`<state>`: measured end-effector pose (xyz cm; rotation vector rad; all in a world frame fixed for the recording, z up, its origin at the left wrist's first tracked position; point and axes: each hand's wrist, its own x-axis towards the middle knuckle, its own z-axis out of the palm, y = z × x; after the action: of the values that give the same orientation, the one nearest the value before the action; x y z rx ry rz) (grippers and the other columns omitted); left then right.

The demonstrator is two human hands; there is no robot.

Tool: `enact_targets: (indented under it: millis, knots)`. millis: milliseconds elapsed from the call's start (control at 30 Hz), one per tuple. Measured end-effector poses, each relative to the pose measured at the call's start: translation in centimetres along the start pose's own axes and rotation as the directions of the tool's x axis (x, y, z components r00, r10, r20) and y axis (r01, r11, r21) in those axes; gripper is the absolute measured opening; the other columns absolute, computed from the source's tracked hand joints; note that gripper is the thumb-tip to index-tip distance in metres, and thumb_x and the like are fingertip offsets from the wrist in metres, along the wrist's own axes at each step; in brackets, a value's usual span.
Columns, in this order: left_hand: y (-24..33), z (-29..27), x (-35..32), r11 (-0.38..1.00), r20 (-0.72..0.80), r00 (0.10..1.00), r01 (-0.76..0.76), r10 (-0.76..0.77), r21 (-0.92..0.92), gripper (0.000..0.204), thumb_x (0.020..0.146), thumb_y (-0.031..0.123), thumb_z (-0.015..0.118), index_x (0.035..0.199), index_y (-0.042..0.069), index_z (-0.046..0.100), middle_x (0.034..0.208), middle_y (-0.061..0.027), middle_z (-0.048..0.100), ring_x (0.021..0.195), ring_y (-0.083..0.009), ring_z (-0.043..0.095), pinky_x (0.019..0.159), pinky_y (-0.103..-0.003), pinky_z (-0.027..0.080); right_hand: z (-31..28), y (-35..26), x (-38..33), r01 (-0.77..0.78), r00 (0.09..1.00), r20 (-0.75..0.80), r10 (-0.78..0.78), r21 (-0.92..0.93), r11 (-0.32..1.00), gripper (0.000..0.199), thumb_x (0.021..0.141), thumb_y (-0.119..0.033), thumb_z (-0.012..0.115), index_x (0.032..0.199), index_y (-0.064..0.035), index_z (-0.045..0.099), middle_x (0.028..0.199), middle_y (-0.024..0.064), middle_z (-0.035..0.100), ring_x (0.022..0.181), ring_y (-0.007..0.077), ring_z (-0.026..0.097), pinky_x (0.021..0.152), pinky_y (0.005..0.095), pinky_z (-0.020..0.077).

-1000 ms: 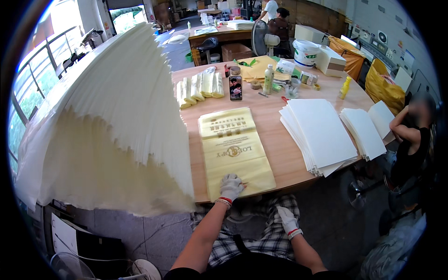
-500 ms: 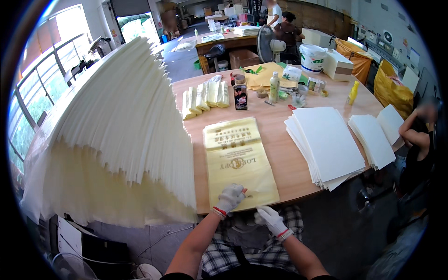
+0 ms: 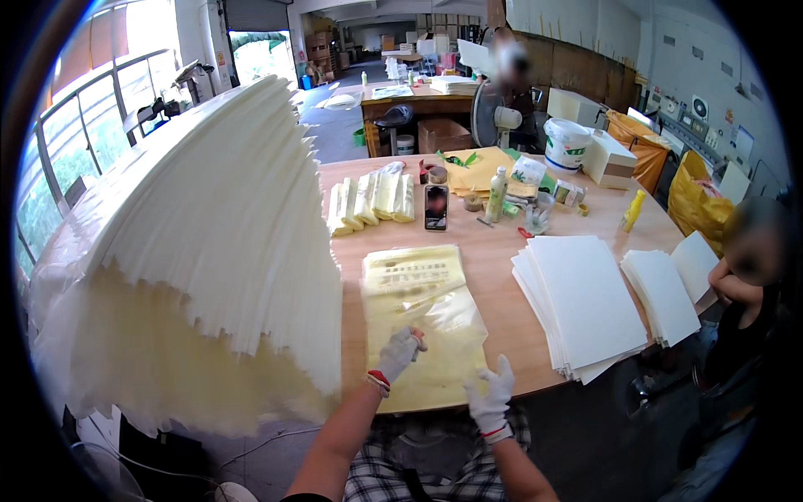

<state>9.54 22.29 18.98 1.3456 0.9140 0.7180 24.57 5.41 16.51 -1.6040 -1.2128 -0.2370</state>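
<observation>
A translucent yellow plastic bag with dark print lies on the table before me, its upper film creased and shiny. My left hand, in a white glove with bare fingertips, is closed over the bag's middle and appears to pinch its film. Near the bag's front right corner, my right hand, also gloved, has its fingers spread and holds nothing. To the left rises a tall fanned stack of cream-white sheets. On the right rests a pile of white boards.
Folded yellow bundles, a phone, a bottle and a white bucket stand farther back. A smaller board pile and a yellow bottle are at right. A person sits beyond the right edge; others are behind the fan.
My left hand has moved up and slightly left on the bag, whose film has gone from flat to creased. My right hand has come over the table edge and spread its fingers. The view has tilted up.
</observation>
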Motion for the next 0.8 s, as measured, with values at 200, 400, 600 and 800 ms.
enact_targets:
  millis: [200, 400, 600, 800]
  knots:
    - [3.8, 2.7, -1.3, 0.994, 0.060, 0.994, -0.095, 0.091, 0.058, 0.022, 0.090, 0.012, 0.048, 0.110, 0.002, 0.052, 0.082, -0.0046, 0.064, 0.059, -0.0036, 0.046, 0.051, -0.020, 0.041, 8.4, -2.1, 3.4, -0.203, 0.811, 0.579, 0.083, 0.144, 0.969, 0.042, 0.070, -0.024, 0.070, 0.103, -0.0059, 0.052, 0.119, 0.0248, 0.046, 0.103, 0.0394, 0.051, 0.084, 0.0411, 0.0441]
    - [9.4, 2.6, -3.4, 0.950, 0.143, 0.956, -0.276, 0.255, 0.149, 0.028, 0.089, 0.010, 0.049, 0.115, 0.000, 0.048, 0.086, -0.0033, 0.065, 0.064, -0.0059, 0.051, 0.058, -0.021, 0.044, 7.5, -2.4, 0.4, 0.110, 0.718, 0.686, 0.121, -0.283, 0.953, 0.055, 0.079, -0.038, 0.060, 0.121, -0.0051, 0.048, 0.111, 0.0198, 0.056, 0.103, 0.0309, 0.055, 0.086, 0.0382, 0.0435]
    - [7.8, 2.7, -6.6, 0.446, 0.148, 0.735, -0.544, 0.662, 0.710, 0.039, 0.074, 0.010, 0.066, 0.109, 0.001, 0.052, 0.088, -0.0133, 0.060, 0.086, -0.0330, 0.058, 0.074, -0.039, 0.048, -1.8, -2.7, 0.3, -0.377, 0.753, 0.657, 0.047, 0.372, 0.848, 0.023, 0.081, -0.017, 0.063, 0.101, -0.0040, 0.062, 0.094, 0.0149, 0.063, 0.088, 0.0264, 0.062, 0.076, 0.0333, 0.0491]
    - [10.4, 3.4, -12.0, 0.398, 0.045, 0.618, -0.559, 0.785, 0.727, 0.040, 0.071, 0.003, 0.067, 0.108, 0.002, 0.052, 0.095, -0.0134, 0.060, 0.091, -0.0344, 0.057, 0.085, -0.039, 0.045, -16.6, 2.7, 7.9, 0.335, 0.927, 0.336, -0.166, -0.549, 0.766, 0.062, 0.073, -0.026, 0.069, 0.124, -0.0006, 0.045, 0.113, 0.0206, 0.053, 0.103, 0.0408, 0.050, 0.092, 0.0465, 0.0383]
